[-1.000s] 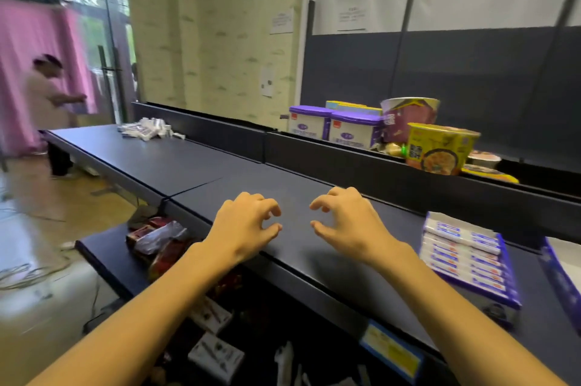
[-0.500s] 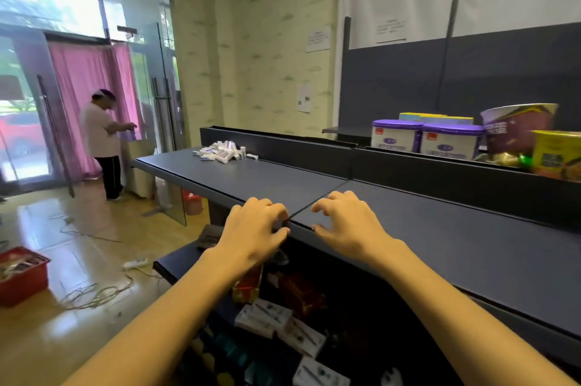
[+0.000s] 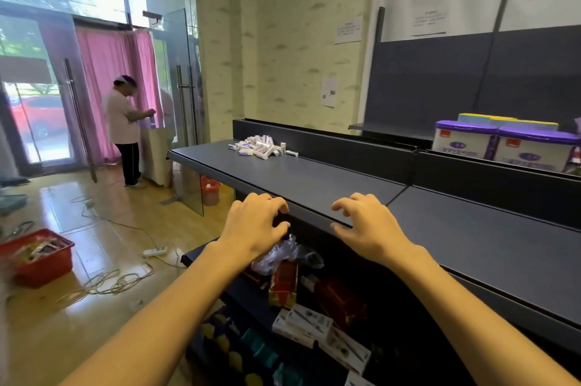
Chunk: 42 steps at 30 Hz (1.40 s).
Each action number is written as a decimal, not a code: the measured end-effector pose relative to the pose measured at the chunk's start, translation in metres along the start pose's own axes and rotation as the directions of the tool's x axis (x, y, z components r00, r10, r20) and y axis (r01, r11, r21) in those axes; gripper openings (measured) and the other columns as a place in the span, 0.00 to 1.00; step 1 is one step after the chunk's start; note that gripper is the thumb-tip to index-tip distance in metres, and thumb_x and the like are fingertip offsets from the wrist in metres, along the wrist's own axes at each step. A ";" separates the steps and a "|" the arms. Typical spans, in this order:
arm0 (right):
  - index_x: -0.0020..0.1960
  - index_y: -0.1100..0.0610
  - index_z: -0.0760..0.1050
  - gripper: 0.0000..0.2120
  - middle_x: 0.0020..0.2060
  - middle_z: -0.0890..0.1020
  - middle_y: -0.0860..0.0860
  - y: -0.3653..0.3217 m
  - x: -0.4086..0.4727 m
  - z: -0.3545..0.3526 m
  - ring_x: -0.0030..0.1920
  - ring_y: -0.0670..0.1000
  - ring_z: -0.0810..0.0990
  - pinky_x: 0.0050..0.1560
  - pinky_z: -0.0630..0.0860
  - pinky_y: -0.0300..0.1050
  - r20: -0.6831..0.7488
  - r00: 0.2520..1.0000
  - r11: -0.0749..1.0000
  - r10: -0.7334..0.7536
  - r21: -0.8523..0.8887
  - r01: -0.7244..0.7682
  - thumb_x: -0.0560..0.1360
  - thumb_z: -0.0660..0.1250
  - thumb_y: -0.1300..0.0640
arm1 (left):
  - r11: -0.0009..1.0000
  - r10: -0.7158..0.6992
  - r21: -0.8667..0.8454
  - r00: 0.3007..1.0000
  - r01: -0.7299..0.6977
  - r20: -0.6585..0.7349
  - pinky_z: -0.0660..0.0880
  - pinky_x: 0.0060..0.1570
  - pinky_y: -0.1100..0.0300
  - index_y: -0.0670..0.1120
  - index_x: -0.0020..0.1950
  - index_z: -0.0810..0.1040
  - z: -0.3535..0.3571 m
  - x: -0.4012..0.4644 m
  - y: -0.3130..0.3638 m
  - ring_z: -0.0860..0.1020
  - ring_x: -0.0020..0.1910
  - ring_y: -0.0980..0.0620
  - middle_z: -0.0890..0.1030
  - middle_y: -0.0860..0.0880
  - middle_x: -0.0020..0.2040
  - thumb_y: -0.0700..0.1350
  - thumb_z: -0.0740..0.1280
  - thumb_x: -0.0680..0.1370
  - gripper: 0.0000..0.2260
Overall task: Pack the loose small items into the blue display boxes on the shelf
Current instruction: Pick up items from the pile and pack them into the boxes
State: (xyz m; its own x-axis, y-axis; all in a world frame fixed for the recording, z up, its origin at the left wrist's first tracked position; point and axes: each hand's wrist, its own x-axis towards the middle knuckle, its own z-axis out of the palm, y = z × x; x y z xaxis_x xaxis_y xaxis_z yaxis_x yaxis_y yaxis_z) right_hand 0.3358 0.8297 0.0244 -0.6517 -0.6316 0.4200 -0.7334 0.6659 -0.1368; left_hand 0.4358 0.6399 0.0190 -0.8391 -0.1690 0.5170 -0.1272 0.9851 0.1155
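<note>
A pile of loose small white and purple boxes (image 3: 261,146) lies at the far left end of the dark shelf (image 3: 301,176). My left hand (image 3: 255,225) hovers at the shelf's front edge with loosely curled fingers, holding nothing. My right hand (image 3: 366,222) hangs just over the front edge beside it, fingers also loosely curled and empty. Both hands are well short of the pile. No blue display box is in view.
White tubs with purple lids (image 3: 503,146) stand on the raised back shelf at right. Lower shelves hold a plastic bag (image 3: 283,252), red packets and white boxes (image 3: 309,324). A person (image 3: 125,130) stands by the glass door. A red basket (image 3: 36,258) and cables (image 3: 103,285) lie on the floor.
The view has swung left along the shelf: the blue display boxes and noodle cups have left the frame and the loose pile has come nearer. Both hands keep their loosely curled pose.
</note>
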 end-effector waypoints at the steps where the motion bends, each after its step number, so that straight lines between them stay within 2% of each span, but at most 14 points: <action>1: 0.66 0.50 0.72 0.19 0.59 0.76 0.50 -0.003 0.008 0.007 0.61 0.53 0.71 0.58 0.73 0.51 0.005 1.000 1.000 0.001 0.004 -0.001 0.77 0.64 0.46 | 1.000 -0.002 -0.005 1.000 0.002 0.002 0.70 0.54 0.55 0.53 0.60 0.75 0.002 0.004 -0.009 0.73 0.56 0.52 0.78 0.53 0.53 0.55 0.63 0.77 0.13; 12: 0.64 0.51 0.74 0.17 0.56 0.78 0.51 -0.038 0.143 0.073 0.59 0.53 0.72 0.56 0.73 0.51 -0.058 0.998 0.994 0.023 0.110 -0.016 0.76 0.65 0.48 | 0.998 -0.059 -0.013 0.997 0.060 0.051 0.73 0.55 0.52 0.53 0.58 0.77 0.041 0.079 -0.134 0.75 0.54 0.52 0.80 0.53 0.52 0.54 0.64 0.77 0.12; 20: 0.64 0.50 0.74 0.17 0.56 0.78 0.51 -0.049 0.243 0.119 0.58 0.52 0.73 0.57 0.74 0.51 -0.042 0.998 0.994 0.037 0.108 -0.032 0.76 0.66 0.48 | 0.999 -0.038 0.002 0.998 0.038 0.041 0.73 0.55 0.52 0.53 0.58 0.77 0.064 0.155 -0.216 0.75 0.54 0.51 0.80 0.52 0.53 0.54 0.64 0.77 0.11; 27: 0.64 0.50 0.74 0.17 0.56 0.77 0.50 -0.066 0.308 0.152 0.58 0.52 0.73 0.56 0.74 0.50 0.011 0.999 0.998 0.034 0.058 -0.034 0.76 0.66 0.48 | 0.997 -0.047 -0.056 0.995 0.052 0.083 0.74 0.56 0.49 0.53 0.57 0.77 0.094 0.202 -0.279 0.76 0.53 0.52 0.81 0.52 0.52 0.55 0.65 0.77 0.12; 36: 0.62 0.50 0.76 0.16 0.54 0.79 0.50 -0.087 0.395 0.203 0.57 0.52 0.75 0.56 0.74 0.52 -0.008 0.991 0.990 0.136 0.023 -0.136 0.75 0.67 0.49 | 0.991 0.044 -0.133 0.992 -0.027 0.122 0.71 0.58 0.52 0.53 0.59 0.77 0.141 0.274 -0.364 0.75 0.55 0.52 0.80 0.52 0.54 0.53 0.64 0.78 0.12; 42: 0.58 0.53 0.78 0.14 0.53 0.80 0.52 -0.112 0.463 0.242 0.54 0.54 0.77 0.51 0.76 0.51 -0.010 0.973 0.973 0.232 0.014 -0.232 0.74 0.66 0.52 | 0.982 0.134 -0.155 0.974 -0.106 0.181 0.70 0.57 0.53 0.54 0.59 0.76 0.165 0.324 -0.436 0.74 0.56 0.52 0.79 0.52 0.55 0.54 0.63 0.78 0.11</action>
State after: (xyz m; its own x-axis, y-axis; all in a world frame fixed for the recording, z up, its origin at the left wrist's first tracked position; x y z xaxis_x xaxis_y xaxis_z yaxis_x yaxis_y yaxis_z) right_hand 0.0695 0.3670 0.0170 -0.8022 -0.4554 0.3861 -0.5648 0.7885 -0.2435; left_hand 0.1321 0.1611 -0.0035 -0.9305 -0.0268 0.3653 0.0464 0.9806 0.1903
